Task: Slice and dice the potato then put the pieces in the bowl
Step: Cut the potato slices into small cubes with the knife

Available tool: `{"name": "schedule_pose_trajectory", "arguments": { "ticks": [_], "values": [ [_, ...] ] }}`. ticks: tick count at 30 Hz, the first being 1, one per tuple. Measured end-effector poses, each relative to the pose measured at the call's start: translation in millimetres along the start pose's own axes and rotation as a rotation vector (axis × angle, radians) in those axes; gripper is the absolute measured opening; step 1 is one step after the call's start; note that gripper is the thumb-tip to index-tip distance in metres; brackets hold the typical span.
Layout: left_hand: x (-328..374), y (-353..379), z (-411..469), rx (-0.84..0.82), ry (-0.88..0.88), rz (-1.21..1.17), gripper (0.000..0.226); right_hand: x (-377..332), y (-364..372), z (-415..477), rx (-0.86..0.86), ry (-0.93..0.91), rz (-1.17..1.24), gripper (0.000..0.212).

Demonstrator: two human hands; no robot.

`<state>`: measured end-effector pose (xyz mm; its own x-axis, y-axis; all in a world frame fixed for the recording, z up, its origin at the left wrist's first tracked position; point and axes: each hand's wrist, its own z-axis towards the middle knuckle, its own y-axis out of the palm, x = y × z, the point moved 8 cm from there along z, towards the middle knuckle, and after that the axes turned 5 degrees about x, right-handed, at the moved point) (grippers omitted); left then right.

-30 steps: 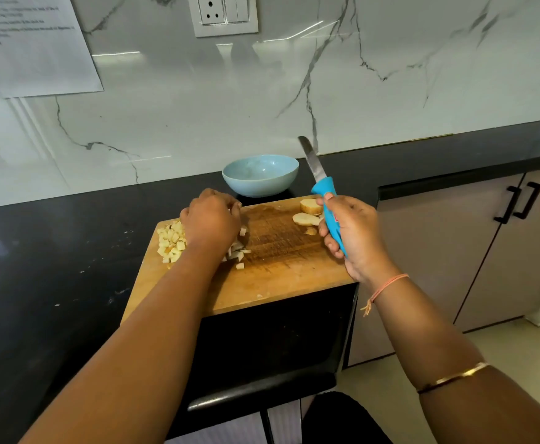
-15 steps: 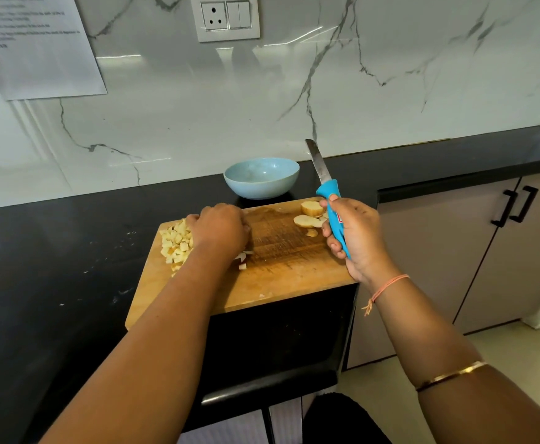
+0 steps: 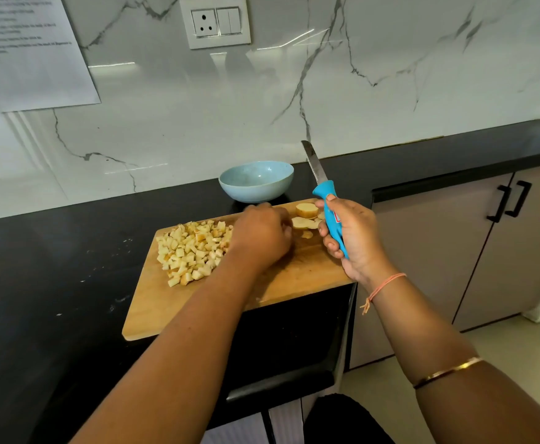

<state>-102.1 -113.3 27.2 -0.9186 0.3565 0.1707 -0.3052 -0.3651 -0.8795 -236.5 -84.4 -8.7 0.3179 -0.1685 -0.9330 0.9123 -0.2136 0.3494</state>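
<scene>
The diced potato [image 3: 195, 251] lay heaped in a loose pile of pale cubes on the 9 o'clock half of the wooden cutting board [image 3: 313, 270]. The uncut potato slices [image 3: 305, 216] (one thick end piece and a few flatter rounds) sat at the board's 1 o'clock corner, touching one another.

Between pile and slices the left hand [image 3: 262, 235] was down on the board, knuckles up and fingers curled under towards the slices. The back of the hand hid the fingertips, so I could not tell whether it held a piece or only touched the wood.

The right hand [image 3: 355, 241] hovered at the board's 3 o'clock edge with fingers and thumb wrapped around the blue handle of the knife [image 3: 321, 189]. Its serrated blade pointed up towards 11 o'clock, clear of the food.

Just past the board at 12 o'clock stood the light blue bowl [image 3: 256, 190], on the black countertop [image 3: 54, 267]. No potato could be seen in it.

A thread bracelet [image 3: 387, 282] circled the right wrist and a thin gold bangle [image 3: 448, 371] the forearm. On the marble wall behind were a socket plate [image 3: 215, 22] at 12 o'clock and a printed sheet [image 3: 28, 49] at 10 o'clock. Cabinet doors with black handles [image 3: 509, 201] stood at 3 o'clock.
</scene>
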Motion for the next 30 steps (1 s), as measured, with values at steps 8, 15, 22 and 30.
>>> {"name": "schedule_pose_trajectory", "arguments": {
  "ticks": [8,15,22,30],
  "values": [
    [12.5,26.3,8.0,-0.094,-0.166,0.029,0.040,-0.9,0.4,1.3,0.015,-0.016,-0.014,0.027],
    [12.1,30.3,8.6,-0.112,-0.252,0.030,0.033,0.2,0.0,1.5,0.008,-0.011,-0.014,0.026],
    [-20.8,22.3,3.5,-0.155,-0.248,-0.063,0.021,0.8,1.6,-0.4,0.001,0.001,-0.044,0.026],
    [-42.8,11.6,-1.2,-0.058,-0.253,-0.035,0.013,-5.1,23.4,-11.1,-0.046,-0.035,-0.632,0.029]
  ]
}}
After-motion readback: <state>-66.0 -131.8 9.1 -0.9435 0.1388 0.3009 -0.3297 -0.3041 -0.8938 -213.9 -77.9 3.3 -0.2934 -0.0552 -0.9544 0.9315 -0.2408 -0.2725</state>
